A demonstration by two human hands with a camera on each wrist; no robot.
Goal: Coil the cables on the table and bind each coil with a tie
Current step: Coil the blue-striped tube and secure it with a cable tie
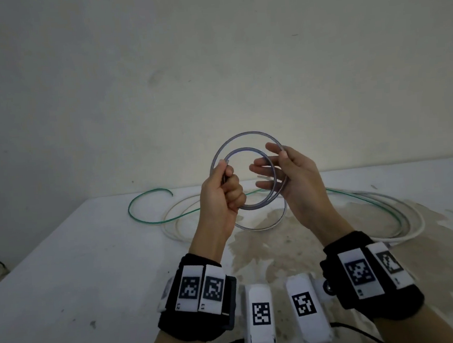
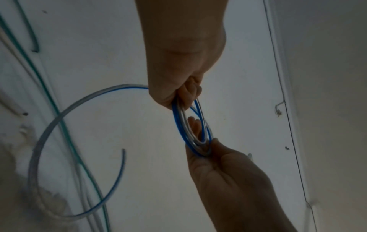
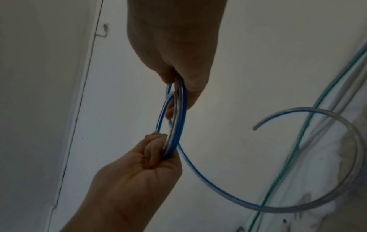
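Observation:
A clear cable with a blue stripe is wound into a small coil [image 1: 245, 133] held up above the white table [image 1: 65, 263]. My left hand [image 1: 227, 183] grips the coil's left side in a fist. My right hand [image 1: 278, 165] pinches the right side with the thumb, its fingers reaching through the loops. In the left wrist view the coil [image 2: 190, 133] runs between both hands, and a loose tail [image 2: 39, 149] curls below to a free end. The right wrist view shows the same coil [image 3: 174, 117] and tail [image 3: 337, 180].
A green cable [image 1: 129, 211] and a thicker white cable [image 1: 422, 223] lie in loose loops across the back of the table, under the hands. A brownish stain [image 1: 265, 238] marks the tabletop. A plain wall stands behind the table.

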